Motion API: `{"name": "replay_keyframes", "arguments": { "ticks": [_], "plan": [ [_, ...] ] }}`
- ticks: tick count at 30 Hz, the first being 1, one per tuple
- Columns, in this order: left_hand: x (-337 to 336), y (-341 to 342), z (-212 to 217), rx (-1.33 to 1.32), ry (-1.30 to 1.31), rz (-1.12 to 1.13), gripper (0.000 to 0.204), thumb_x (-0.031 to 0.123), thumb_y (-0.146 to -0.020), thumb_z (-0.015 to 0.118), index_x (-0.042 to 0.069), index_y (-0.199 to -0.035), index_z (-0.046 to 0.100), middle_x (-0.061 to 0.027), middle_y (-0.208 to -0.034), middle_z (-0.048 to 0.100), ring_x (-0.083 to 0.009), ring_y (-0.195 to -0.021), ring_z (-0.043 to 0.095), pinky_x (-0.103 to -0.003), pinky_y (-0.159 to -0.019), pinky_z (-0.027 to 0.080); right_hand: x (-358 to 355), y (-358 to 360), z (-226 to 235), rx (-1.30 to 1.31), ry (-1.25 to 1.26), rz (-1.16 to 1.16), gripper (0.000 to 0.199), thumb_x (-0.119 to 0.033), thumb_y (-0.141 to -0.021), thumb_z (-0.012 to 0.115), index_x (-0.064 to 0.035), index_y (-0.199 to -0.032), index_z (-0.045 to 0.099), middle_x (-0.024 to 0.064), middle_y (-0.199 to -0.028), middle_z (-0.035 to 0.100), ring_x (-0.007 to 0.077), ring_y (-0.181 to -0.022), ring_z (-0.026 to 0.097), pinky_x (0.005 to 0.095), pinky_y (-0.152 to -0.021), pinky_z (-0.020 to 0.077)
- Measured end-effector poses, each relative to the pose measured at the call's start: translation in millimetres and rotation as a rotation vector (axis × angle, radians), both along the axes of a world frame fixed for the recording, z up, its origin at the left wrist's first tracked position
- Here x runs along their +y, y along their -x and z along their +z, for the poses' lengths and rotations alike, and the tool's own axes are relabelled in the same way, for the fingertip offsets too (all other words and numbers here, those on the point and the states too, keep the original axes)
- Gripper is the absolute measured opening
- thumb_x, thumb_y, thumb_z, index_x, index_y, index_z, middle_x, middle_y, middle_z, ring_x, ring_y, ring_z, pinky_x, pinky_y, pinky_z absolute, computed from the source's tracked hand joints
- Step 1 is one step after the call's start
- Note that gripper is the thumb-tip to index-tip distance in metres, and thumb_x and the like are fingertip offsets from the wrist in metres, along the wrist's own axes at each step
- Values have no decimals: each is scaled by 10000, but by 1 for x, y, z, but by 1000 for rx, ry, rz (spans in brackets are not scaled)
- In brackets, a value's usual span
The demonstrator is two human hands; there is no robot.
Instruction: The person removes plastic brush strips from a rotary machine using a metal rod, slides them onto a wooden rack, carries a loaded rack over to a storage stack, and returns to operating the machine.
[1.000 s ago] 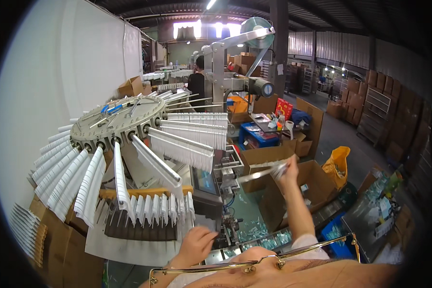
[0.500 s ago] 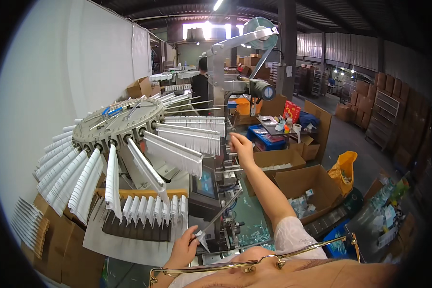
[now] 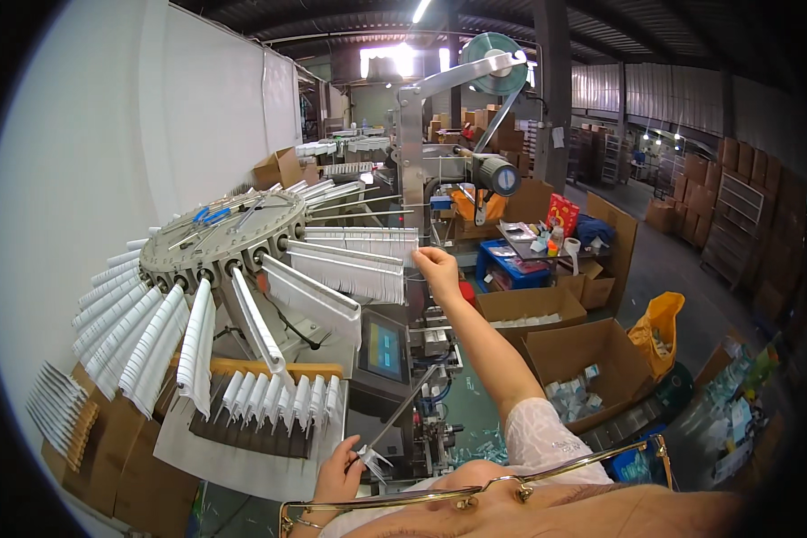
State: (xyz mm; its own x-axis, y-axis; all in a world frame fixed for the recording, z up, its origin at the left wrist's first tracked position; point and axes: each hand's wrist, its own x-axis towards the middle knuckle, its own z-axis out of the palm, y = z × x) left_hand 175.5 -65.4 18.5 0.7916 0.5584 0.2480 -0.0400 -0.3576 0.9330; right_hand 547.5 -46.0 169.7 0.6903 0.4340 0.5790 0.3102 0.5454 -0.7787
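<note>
You're pinching a thin rod with a few small white pieces near its low end in your left hand, fingers closed around it, down by the bottom of the frame just in front of the small blue touchscreen. Your right hand is reaching up and out, fingertips closed on the tip of one of the loaded white arms sticking out of the big round carousel. I can't tell whether you're gripping the rod there or just the end piece on it. As for how far along it looks: most of the spokes fanning around that wheel are already packed with white pieces, especially the whole left side, so I'd guess the loading is well underway, while a few thin bare rods near the top right of the wheel look like they're waiting to be filled. Below the wheel a row of white pieces is sitting on a dark tray over a white sheet. Further out, open cardboard boxes are lying on the floor to your right, with a yellow bag beside them and a green film reel up on the machine.
</note>
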Motion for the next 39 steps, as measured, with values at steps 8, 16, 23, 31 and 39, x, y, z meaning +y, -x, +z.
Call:
{"name": "replay_keyframes", "arguments": {
  "ticks": [8,16,23,31,39],
  "plan": [
    [-13,-3,7,49,-50,8,383,4,-759,474,-1,-1138,416,-114,-707,568,-167,-650,565,-262,-621,438,-11,-4,-4,25,2,41,185,-152,-738,635,19,-808,617,-27,-666,556,27,-577,458,164,-514,344],
    [-17,-5,25,37,-227,129,397,20,-753,497,7,-1142,421,-128,-707,545,-229,-623,554,-297,-594,433,-60,21,-38,125,150,190,92,-100,-756,590,-8,-767,592,-38,-566,458,29,-500,371,183,-448,265],
    [-8,-23,46,-55,-425,163,408,-8,-746,498,11,-1148,428,-131,-702,522,-270,-602,533,-317,-557,424,-133,93,-68,56,279,515,82,-63,-742,609,10,-777,598,-7,-626,524,43,-535,440,186,-469,333],
    [18,6,58,-105,-722,-152,391,-19,-703,525,18,-1091,493,-142,-793,565,-300,-684,537,-371,-609,426,-198,180,-69,59,435,460,213,-212,-798,549,-30,-907,566,20,-723,559,74,-577,487,214,-529,394],
    [106,98,73,-758,-1012,-506,189,34,-661,589,80,-844,610,-94,-841,557,-236,-715,534,-327,-576,428,-200,335,-118,127,83,107,216,-165,-788,509,45,-764,553,125,-746,552,185,-599,526,290,-576,434]
  ]
}}
